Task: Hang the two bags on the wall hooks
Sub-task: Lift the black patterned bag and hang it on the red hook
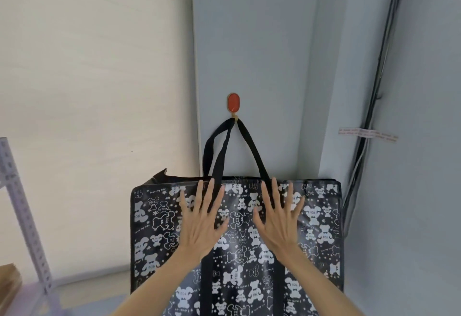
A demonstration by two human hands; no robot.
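A large black bag (316, 235) printed with white bears hangs flat against the grey wall. Its black straps (245, 138) loop over the small peg under a red oval wall hook (233, 102). My left hand (199, 218) and my right hand (280, 218) are both spread open, fingers up, in front of the upper face of the bag, side by side just below its top edge. Neither hand holds anything. Whether the palms touch the bag I cannot tell. No second bag or second hook is in view.
A white roller blind or panel (94, 103) fills the left. A grey perforated metal shelf post (22, 210) stands at lower left with cardboard (8, 283) beside it. Black cables (374, 106) run down the wall corner at right, near a strip of tape (368, 134).
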